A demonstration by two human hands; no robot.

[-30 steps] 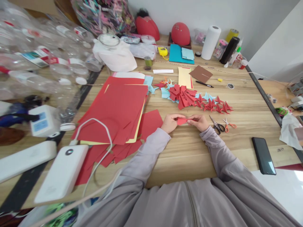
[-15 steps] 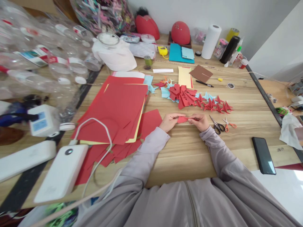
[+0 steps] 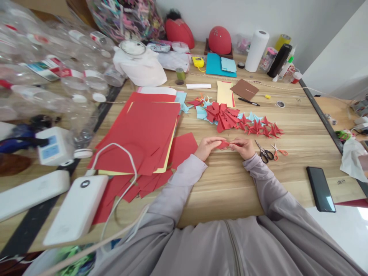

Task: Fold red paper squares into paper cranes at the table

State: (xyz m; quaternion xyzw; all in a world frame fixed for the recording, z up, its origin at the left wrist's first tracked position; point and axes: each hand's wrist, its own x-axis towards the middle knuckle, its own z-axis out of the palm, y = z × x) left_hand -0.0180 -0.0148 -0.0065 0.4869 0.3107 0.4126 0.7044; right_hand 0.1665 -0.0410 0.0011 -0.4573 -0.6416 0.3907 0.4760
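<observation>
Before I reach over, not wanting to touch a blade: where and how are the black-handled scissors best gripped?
Likely by the black handles, from the person's side: the scissors lie with their loops nearer the person and blades pointing away. The orange-handled pair lies close on the right.

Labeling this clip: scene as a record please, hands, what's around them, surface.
left hand: holds small red paper piece
right hand: grips the same piece
beyond hands: folded red and blue papers, then brown paper
right of hands: black-handled scissors, orange-handled scissors, phone
left of hands: stacked red sheets
surface: wood-grain table
</observation>
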